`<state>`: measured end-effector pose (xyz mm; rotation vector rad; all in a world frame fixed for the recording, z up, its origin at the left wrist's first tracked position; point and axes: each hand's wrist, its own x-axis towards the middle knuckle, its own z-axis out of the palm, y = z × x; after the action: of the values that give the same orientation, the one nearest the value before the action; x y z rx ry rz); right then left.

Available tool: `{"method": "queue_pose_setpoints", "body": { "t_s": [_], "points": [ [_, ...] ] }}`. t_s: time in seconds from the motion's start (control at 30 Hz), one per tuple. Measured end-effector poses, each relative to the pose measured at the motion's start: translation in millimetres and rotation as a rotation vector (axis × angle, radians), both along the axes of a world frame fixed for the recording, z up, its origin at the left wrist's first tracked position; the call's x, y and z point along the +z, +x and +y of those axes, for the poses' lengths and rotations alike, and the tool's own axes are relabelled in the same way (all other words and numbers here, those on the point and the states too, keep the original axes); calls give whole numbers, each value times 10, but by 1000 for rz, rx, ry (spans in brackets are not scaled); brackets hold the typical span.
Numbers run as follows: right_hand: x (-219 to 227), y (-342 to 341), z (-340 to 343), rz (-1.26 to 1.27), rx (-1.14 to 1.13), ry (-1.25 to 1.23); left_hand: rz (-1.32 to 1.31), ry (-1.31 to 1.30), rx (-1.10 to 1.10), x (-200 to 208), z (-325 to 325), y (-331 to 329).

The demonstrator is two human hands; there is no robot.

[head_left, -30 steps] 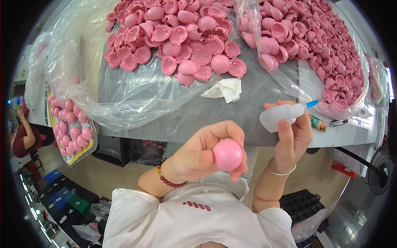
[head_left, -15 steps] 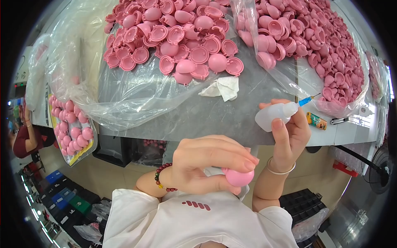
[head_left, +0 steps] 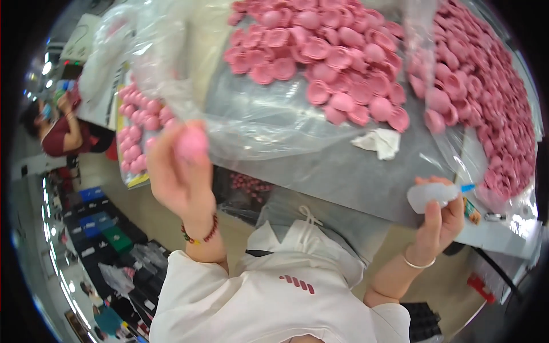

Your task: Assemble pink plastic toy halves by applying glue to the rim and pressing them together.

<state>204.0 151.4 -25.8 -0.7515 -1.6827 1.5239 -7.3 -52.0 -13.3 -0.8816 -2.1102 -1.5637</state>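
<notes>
A worker's left hand (head_left: pixel 182 182), fingers closed around a pink ball (head_left: pixel 191 143), lifts it beyond the table's (head_left: pixel 343 183) left edge, near a bag of finished balls (head_left: pixel 140 123). The right hand (head_left: pixel 440 217) clamps a small translucent squeeze bottle (head_left: pixel 432 194) at the table's near edge. Heaps of loose pink half-shells (head_left: pixel 337 63) across the table suggest much work remains.

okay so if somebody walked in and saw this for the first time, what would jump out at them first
Most likely the heaps of pink shell halves spread over clear plastic sheeting on the grey table, filling the upper part of the view. Next, the left hand raised at the left with a blurred pink ball at its fingertips. At the right, the right hand grips a small clear bottle with a blue tip.
</notes>
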Motion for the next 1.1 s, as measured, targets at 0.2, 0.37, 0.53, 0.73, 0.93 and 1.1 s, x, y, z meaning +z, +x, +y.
{"method": "queue_pose_setpoints", "body": {
  "t_s": [0.2, 0.37, 0.53, 0.73, 0.93, 1.1],
  "points": [
    [-9, -3, -23, -37, -5, 54, -40, -571, 310, -80, -750, -505],
    [-2, -2, 3, -47, 14, 78, 183, -521, 319, 48, -558, -586],
    [-11, -19, -2, -43, -23, 75, 220, -461, 14, 65, 203, -374],
    [-4, -7, 10, -35, -14, 109, 140, -643, -107, -18, 621, -442],
    [14, 2, -62, 194, -73, 18, 151, -371, -322, 81, 574, -32],
    [217, -86, -443, 233, 27, -232, -166, -224, -922, -36, 697, 568]
  ]
}}
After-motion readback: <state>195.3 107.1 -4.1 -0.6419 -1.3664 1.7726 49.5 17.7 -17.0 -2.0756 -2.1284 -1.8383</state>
